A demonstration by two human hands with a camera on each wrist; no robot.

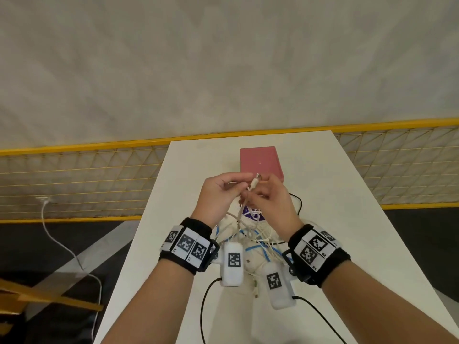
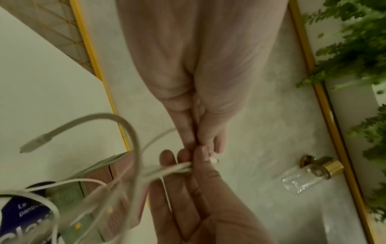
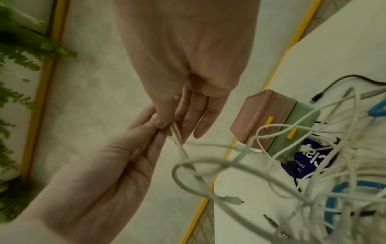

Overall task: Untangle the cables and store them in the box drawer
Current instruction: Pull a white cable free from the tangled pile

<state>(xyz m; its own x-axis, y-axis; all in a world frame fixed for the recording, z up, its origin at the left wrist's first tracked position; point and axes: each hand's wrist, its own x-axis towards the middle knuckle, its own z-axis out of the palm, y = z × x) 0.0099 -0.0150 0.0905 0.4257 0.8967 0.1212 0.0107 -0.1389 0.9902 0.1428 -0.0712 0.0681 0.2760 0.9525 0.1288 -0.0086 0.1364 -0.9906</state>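
Over the table, my left hand (image 1: 238, 180) and right hand (image 1: 258, 194) meet fingertip to fingertip. Both pinch one white cable (image 1: 253, 184), whose plug end sticks up between them. In the right wrist view the cable (image 3: 177, 140) runs down from the pinching fingers (image 3: 163, 122) into the tangle. Beneath my wrists lies the tangle of white and blue cables (image 1: 250, 234), with loose loops hanging towards it. The pink box (image 1: 259, 160) stands just beyond my hands. Its pink drawer (image 3: 256, 113) and green drawer (image 3: 296, 125), both with yellow handles, look closed.
The white table (image 1: 335, 194) is narrow, with a yellow mesh fence (image 1: 74, 175) behind and left of it. A round purple-labelled item (image 1: 250, 212) lies under the cables. A black cable (image 1: 299, 202) curls to the right of the tangle. Another white cable (image 1: 62, 242) trails on the floor.
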